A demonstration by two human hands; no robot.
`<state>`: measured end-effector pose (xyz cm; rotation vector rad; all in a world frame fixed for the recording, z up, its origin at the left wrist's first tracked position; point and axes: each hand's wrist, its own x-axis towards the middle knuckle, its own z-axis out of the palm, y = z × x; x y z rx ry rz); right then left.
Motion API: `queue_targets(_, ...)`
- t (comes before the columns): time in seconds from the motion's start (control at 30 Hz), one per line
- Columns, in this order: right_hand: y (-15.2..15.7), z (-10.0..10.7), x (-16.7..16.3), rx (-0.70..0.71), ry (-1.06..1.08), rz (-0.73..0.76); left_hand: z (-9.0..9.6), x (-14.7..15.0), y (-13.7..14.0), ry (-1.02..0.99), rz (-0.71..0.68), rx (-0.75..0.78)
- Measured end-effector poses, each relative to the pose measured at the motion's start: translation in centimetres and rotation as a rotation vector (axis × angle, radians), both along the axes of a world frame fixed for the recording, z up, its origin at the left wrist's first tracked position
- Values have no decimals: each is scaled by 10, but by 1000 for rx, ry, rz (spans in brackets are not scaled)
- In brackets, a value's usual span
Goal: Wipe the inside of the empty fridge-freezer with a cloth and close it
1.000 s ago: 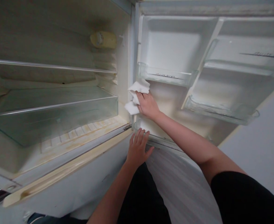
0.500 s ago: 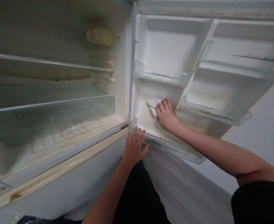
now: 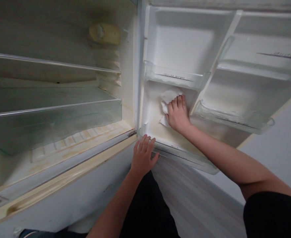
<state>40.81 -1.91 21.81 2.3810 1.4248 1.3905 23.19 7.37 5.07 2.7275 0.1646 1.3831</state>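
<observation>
My right hand point(image 3: 178, 114) is closed over a crumpled white paper towel point(image 3: 165, 105), pressing it against the inner panel of the open fridge door point(image 3: 152, 99). Loose edges of the towel stick out on the left of the fingers; the rest is hidden under the palm. My left hand point(image 3: 143, 154) lies on the rim of the clear bottom door bin point(image 3: 185, 158), near the hinge side. Its fingers reach over the rim, a little apart, with the thumb held away from them.
Clear door bins point(image 3: 176, 76) are mounted above my right hand and to its right point(image 3: 234, 119). On the left, the fridge interior has a glass shelf point(image 3: 53, 62), a clear drawer point(image 3: 61, 122) and a stained ribbed floor point(image 3: 71, 140). Grey wood-look flooring point(image 3: 185, 191) shows below the door.
My right hand and the paper towel have slid slightly up the door panel. My left hand stays on the bin rim. The view has shifted a little.
</observation>
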Motion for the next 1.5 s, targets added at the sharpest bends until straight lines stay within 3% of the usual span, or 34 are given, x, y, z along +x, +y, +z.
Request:
queue_targets(0.23,-6,-17,-4,77,3,-78,0,1,-3,-1,1,-17)
queue_targets(0.5,55,-4,0,32,-3,195,-1,0,-2,-3,6,6)
queue_targets(0.67,69,-17,3,-26,-28,270,-1,-1,-1,5,11,10)
queue_targets(1.07,21,-68,6,-682,-150,302,0,-1,1,19,-6,-6)
queue_targets(1.2,3,-79,21,-887,-186,397,0,-1,1,28,-7,-1)
queue_targets(1.37,-45,-89,53,-917,-207,546,1,-2,3,19,-11,1)
queue_targets(1.5,-103,-81,71,-895,-180,639,1,-2,3,22,-19,-5)
